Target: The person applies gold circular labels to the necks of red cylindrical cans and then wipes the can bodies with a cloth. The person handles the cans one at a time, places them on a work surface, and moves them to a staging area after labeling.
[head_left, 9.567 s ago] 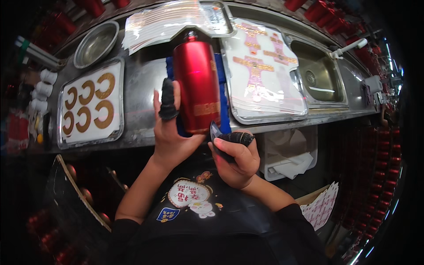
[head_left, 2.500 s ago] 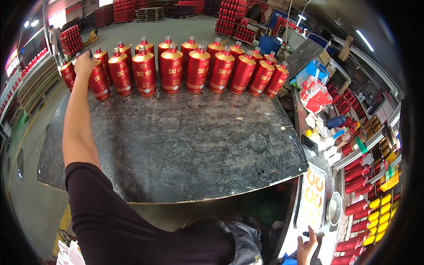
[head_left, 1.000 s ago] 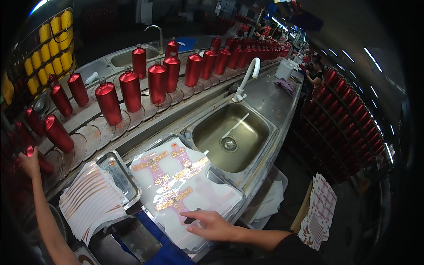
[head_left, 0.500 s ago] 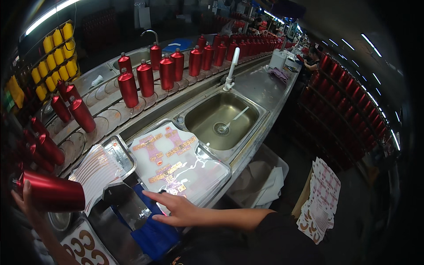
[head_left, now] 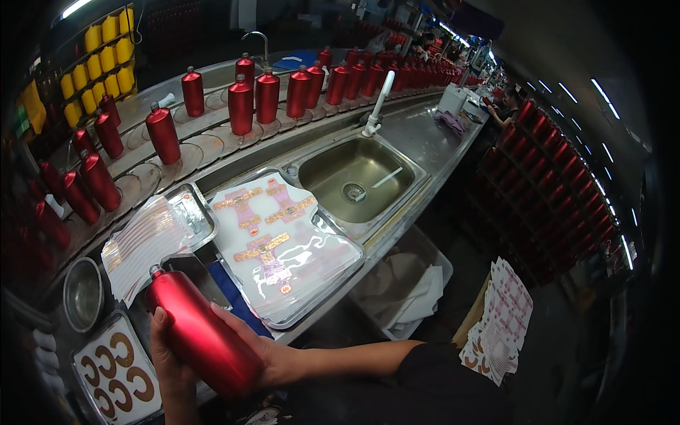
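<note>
A glossy red metal bottle with a short capless neck lies tilted between my hands, its neck toward the counter. My left hand is closed round its left side, the thumb along the body. On the other side my right hand grips the lower part, with some fingers hidden behind the bottle. Just beyond is a metal tray with a stack of decal sheets in pink and gold. Left of it, a fanned stack of white sheets rests partly on a smaller metal tray.
A sink with a white tap is set in the metal counter. Red bottles stand along a conveyor of round plates. At lower left are a metal bowl and a sheet of brown crescents. A co-worker is at far right.
My left hand has brought the red bottle rightward in front of me and tilted it neck-up. My right hand has moved from above the blue cloth onto the bottle. Bottles on the conveyor have shifted leftward.
</note>
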Tool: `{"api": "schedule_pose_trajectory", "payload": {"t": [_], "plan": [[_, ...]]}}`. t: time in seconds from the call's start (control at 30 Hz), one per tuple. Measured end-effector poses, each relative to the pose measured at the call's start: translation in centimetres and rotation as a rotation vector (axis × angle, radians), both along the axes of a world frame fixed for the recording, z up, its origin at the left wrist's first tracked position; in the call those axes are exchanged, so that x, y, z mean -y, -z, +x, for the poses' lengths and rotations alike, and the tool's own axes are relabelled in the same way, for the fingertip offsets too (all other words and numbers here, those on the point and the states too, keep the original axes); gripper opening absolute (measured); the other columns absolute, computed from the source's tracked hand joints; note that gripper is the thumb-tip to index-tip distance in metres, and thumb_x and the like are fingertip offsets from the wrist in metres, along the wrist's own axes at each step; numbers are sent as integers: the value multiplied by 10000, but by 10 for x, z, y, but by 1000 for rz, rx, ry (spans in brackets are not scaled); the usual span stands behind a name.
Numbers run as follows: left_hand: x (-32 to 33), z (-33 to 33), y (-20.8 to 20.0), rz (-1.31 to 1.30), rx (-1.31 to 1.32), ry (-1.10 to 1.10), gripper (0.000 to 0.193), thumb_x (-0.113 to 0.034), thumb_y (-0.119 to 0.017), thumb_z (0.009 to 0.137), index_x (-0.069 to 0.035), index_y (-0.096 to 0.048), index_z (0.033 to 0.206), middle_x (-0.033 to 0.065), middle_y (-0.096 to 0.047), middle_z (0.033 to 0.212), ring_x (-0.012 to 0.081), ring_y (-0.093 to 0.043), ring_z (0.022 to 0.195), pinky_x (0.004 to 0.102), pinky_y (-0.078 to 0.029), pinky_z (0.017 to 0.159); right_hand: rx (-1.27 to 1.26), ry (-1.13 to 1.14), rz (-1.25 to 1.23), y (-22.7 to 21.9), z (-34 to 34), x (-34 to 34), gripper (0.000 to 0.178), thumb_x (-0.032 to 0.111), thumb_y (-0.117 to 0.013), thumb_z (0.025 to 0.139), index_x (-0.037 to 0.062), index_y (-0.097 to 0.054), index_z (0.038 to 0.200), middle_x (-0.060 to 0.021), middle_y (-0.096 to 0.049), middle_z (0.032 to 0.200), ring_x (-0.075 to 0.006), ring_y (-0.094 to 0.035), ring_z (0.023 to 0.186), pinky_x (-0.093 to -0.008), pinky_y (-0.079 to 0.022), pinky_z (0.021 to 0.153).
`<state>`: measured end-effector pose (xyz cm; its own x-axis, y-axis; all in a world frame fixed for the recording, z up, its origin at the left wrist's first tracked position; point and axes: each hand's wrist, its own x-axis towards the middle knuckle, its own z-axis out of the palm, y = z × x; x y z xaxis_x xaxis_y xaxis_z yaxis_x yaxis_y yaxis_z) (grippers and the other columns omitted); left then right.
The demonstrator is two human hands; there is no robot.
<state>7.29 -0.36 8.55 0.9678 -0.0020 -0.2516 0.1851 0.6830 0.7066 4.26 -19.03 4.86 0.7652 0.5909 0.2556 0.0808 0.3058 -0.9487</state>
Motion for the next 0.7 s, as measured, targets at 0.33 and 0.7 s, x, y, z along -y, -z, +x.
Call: {"api": "schedule_pose_trajectory", "payload": {"t": [0.33, 0.7], "plan": [[-15, -6, 23, 194, 63, 30, 673, -521, -580, 985, -46, -445, 1442, 122, -553, 1293, 219, -582, 1169, 356, -479, 1023, -68, -104, -213, 1, 1, 5, 1243, 285, -814, 867, 157, 154, 1635, -263, -253, 1632, -396, -481, 1378, -407, -364, 1137], [-19, -6, 12, -118, -40, -109, 427, -338, -713, 953, -21, -598, 1215, 115, -709, 1039, 200, -720, 897, 342, -615, 818, 14, -17, -262, -3, -5, 4, 1028, 165, -749, 937, 128, -20, 1661, -196, -375, 1598, -243, -464, 1384, -356, -365, 1140]]}}
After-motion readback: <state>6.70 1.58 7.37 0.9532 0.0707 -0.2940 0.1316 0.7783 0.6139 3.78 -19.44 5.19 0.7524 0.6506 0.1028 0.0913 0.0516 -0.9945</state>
